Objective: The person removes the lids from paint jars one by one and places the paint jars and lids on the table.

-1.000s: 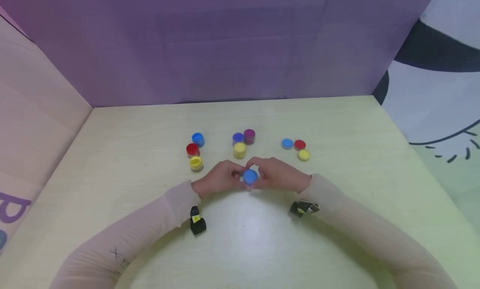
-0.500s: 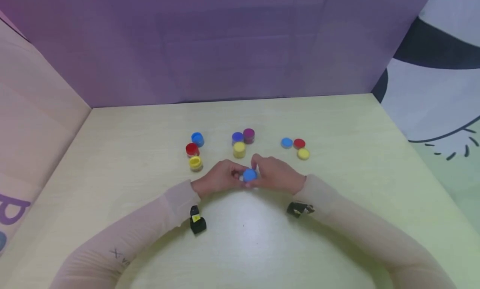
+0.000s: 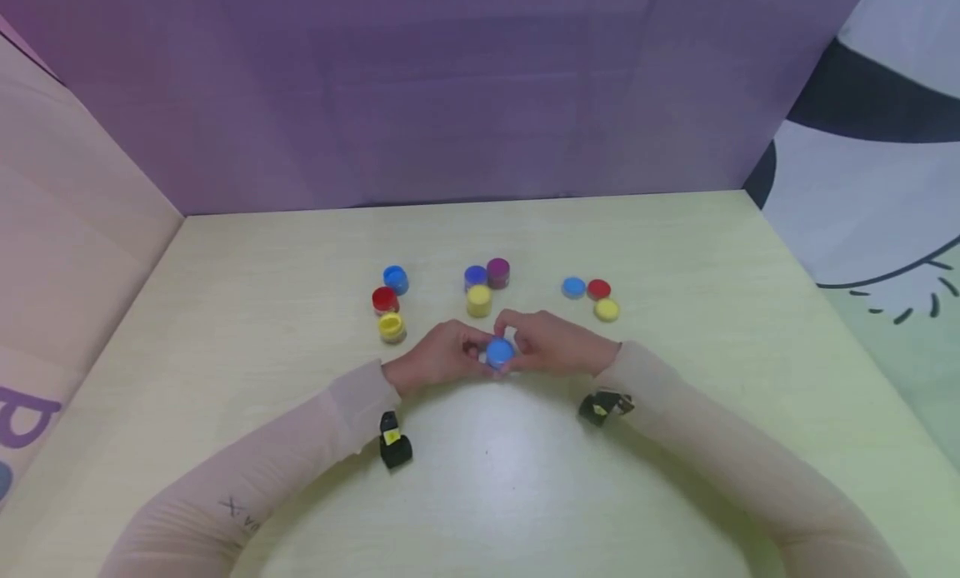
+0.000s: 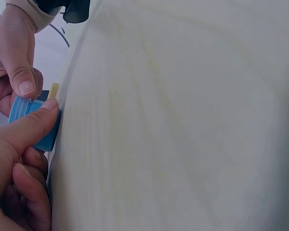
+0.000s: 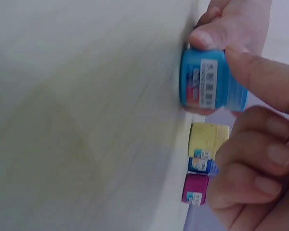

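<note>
Left hand (image 3: 441,357): you grip the blue jar (image 5: 202,79)
Right hand (image 3: 558,345): you pinch its lid (image 3: 499,350), thumb and forefinger

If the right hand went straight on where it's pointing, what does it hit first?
The blue jar, which the right hand touches; beyond it, probably the left hand gripping the jar, though depth is unclear.

Blue cylindrical plastic jar (image 3: 500,353) between left hand (image 3: 442,357) and right hand (image 3: 558,345). Behind, on pale wood-grain table (image 3: 495,495): yellow cylindrical plastic jar (image 3: 479,301); beyond, purple cylindrical jar (image 3: 498,273). Behind-left: red cylindrical jar (image 3: 385,300). Behind-right: red round lid (image 3: 599,289).
</note>
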Motion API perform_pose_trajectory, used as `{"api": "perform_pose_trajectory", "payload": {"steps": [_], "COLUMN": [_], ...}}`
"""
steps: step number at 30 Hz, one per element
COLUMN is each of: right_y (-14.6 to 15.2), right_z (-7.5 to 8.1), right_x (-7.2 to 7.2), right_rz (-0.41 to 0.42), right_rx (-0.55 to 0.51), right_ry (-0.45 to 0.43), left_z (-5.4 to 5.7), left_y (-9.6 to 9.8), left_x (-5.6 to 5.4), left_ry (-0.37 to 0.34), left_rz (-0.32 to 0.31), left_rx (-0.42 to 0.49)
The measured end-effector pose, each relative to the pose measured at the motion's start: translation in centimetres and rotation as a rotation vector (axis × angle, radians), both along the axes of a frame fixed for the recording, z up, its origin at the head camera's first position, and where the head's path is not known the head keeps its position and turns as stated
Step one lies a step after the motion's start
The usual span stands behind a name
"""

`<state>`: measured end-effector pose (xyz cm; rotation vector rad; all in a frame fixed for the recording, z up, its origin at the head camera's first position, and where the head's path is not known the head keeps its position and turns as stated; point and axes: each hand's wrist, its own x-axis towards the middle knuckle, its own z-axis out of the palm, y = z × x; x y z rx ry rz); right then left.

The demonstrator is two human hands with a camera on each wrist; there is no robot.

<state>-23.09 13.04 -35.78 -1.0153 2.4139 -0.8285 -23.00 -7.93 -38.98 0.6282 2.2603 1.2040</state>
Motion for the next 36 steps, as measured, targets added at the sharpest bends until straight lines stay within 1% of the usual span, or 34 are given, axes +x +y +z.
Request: {"api": "perform_pose_trajectory", "payload": {"steps": [4,7,9,11,16,18,22,26,33,36], "right_y": [0.5,0.6,0.4,0.1,-0.9,-1.1,-1.6,-1.7,-1.4,-1.1], "right_z": [0.1,0.1,0.1,0.2,0.4,0.5,0.6,0.8,1.0,1.2], "right_x": [-0.1,0.0,0.2,0.6,1.6,1.9,2.0,2.0,1.8,1.7], "right_rz": [0.042,0.031,-0.007,-0.063,-0.200,-0.232,-0.268,-0.262,-0.184,-0.153], "right_rx": [-0.020,-0.020,-0.012,0.015,0.120,0.151,0.184,0.185,0.160,0.134], "right_ry": [0.003,0.003,0.000,0.006,0.065,0.083,0.080,0.089,0.107,0.109], "left_z": [0.1,0.1,0.1,0.1,0.0,0.0,0.2,0.2,0.1,0.1], "left_y": [0.1,0.1,0.1,0.1,0.1,0.1,0.1,0.1,0.1,0.1], "left_x": [0.0,0.0,0.1,0.1,0.1,0.1,0.0,0.0,0.1,0.1], "left_ry": [-0.003,-0.008,-0.013,-0.018,-0.030,-0.032,-0.025,-0.017,-0.050,-0.045], "left_rz": [0.001,0.004,0.007,0.011,0.027,0.029,0.020,0.013,0.017,0.016], "left_rx": [-0.003,-0.001,0.002,0.000,-0.009,-0.008,-0.010,-0.013,0.003,0.003]}}
